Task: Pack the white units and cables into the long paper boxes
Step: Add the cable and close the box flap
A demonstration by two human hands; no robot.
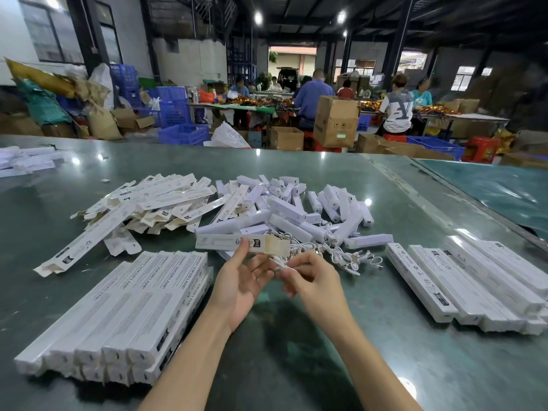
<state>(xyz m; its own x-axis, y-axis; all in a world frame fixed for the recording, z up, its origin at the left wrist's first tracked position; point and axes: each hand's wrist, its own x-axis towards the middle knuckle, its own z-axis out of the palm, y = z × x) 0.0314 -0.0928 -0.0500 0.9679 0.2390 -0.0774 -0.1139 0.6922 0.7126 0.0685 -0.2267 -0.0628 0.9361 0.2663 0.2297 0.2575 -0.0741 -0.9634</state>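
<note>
Near centre, left hand [241, 275] pinches an open-ended box [237, 243]; right hand [311, 278] grips a coiled cable [281, 266], likely tucking in next.

I see a glossy grey-green worktable [296, 336] under my fingers; beyond them, blue plastic crates [184, 134], brown cardboard cartons [336, 121], seated workers [397, 105], round ceiling lamps [258, 17].

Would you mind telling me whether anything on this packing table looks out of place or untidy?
Nothing looks damaged or spilled. The flat boxes and loose white units lie in jumbled heaps, unlike the neat packed stack at left. One flat box has slid out of its heap, lying apart and askew.
</note>
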